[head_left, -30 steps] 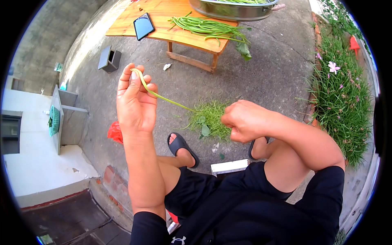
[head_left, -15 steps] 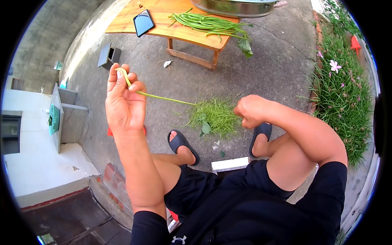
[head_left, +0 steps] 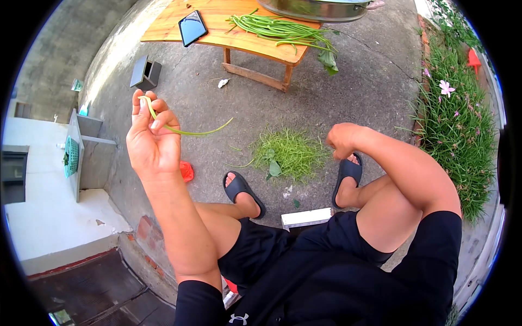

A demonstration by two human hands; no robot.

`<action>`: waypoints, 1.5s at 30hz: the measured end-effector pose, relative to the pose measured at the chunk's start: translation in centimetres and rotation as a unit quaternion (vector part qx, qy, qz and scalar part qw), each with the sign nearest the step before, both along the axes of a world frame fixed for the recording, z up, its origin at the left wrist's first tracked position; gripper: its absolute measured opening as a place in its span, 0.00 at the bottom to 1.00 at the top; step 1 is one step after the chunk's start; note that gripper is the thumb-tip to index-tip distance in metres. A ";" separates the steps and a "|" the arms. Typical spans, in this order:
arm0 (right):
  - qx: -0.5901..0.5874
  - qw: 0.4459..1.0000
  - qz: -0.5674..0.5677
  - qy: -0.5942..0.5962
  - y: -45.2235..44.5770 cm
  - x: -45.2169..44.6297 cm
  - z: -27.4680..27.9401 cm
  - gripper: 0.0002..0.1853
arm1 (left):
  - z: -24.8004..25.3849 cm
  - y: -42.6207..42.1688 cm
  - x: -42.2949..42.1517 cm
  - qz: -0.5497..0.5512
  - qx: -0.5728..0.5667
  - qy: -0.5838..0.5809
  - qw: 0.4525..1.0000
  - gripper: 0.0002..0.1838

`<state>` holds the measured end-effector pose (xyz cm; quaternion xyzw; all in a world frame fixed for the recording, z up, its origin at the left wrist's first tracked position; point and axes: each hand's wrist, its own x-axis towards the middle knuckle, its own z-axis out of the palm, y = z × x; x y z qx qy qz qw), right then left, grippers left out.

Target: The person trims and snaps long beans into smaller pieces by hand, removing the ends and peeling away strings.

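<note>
My left hand [head_left: 154, 146] is raised on the left, thumb and fingers pinching a thin green vegetable stem [head_left: 202, 133]. The stem's pale end loops over the fingertips, and its free end curves out to the right. My right hand [head_left: 345, 140] is closed just right of a pile of fine green strips [head_left: 296, 155] on the ground. Whatever its fingers hold, if anything, is hidden. A small green leaf [head_left: 274, 169] lies on the near side of the pile.
On the wooden table [head_left: 163, 27] ahead lie a phone [head_left: 193, 29] and a bundle of green stems [head_left: 277, 28], beside a metal pot [head_left: 315, 10]. A grey box [head_left: 145, 74] stands on the concrete. Flowering plants [head_left: 457, 125] line the right side.
My left hand has moved left and slightly down with the stem, whose free end now hangs clear of the pile. My right hand has shifted a little to the right.
</note>
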<state>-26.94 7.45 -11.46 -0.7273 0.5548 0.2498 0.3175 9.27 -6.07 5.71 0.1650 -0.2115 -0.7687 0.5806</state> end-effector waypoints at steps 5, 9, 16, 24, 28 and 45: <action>-0.116 0.984 -0.069 -0.119 -1.0 1.3 2.9 0.09 | 0.0 0.5 -0.6 -0.019 0.060 0.052 0.997 0.12; -0.274 0.867 -0.140 -0.392 -2.0 4.8 5.5 0.18 | -0.2 1.5 -2.3 -0.084 0.126 0.095 0.984 0.12; -0.052 0.752 -0.195 -0.627 -1.2 10.9 8.4 0.14 | -0.9 2.4 -4.7 -0.144 0.178 0.135 0.964 0.12; 0.170 0.594 -0.367 -0.696 0.6 9.9 9.2 0.15 | -0.7 0.7 -3.1 -0.049 0.121 0.040 0.991 0.10; 0.143 0.593 -0.374 -0.698 0.9 8.8 10.1 0.15 | -0.5 0.5 -2.3 -0.034 0.086 0.003 0.996 0.10; -0.427 0.737 -0.187 -0.489 1.7 7.5 13.6 0.07 | -1.0 6.5 -8.6 -0.302 -0.161 -0.488 0.803 0.14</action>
